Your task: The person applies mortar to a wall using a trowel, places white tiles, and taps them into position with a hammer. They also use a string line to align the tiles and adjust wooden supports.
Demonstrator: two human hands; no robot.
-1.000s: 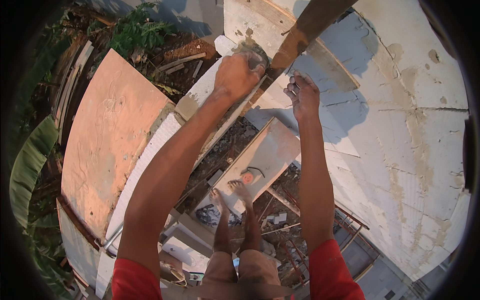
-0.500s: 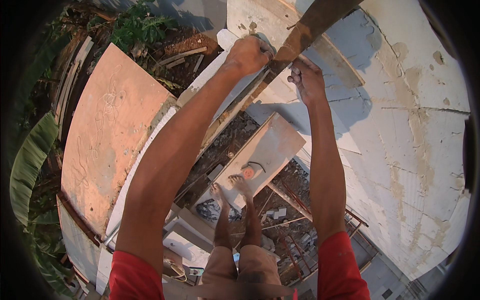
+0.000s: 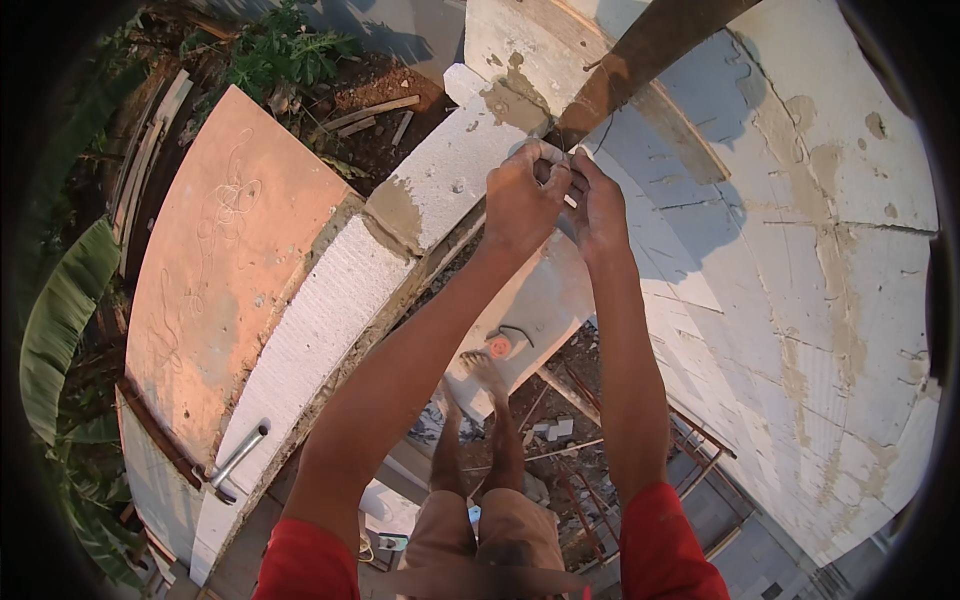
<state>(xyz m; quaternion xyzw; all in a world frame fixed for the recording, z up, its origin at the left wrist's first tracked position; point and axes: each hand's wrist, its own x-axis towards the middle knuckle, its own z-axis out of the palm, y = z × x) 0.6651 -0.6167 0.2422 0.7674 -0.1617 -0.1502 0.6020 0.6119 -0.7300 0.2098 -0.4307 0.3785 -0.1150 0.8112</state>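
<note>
Block wall [image 3: 800, 300] fills space right of hands; lower wall [image 3: 330, 300] with white blocks runs left and below. Pink slab [image 3: 220, 260] well left. Dark beam [image 3: 640, 60] slants up just above grip. Left hand [image 3: 522, 195] and right hand [image 3: 597, 205] touch, fingers curled together at beam's foot; what they pinch too small to tell. Hammer [image 3: 235, 462] lies on lower wall, well below-left. Bare feet [image 3: 485, 375] on plank [image 3: 530, 310] beneath hands.
</note>
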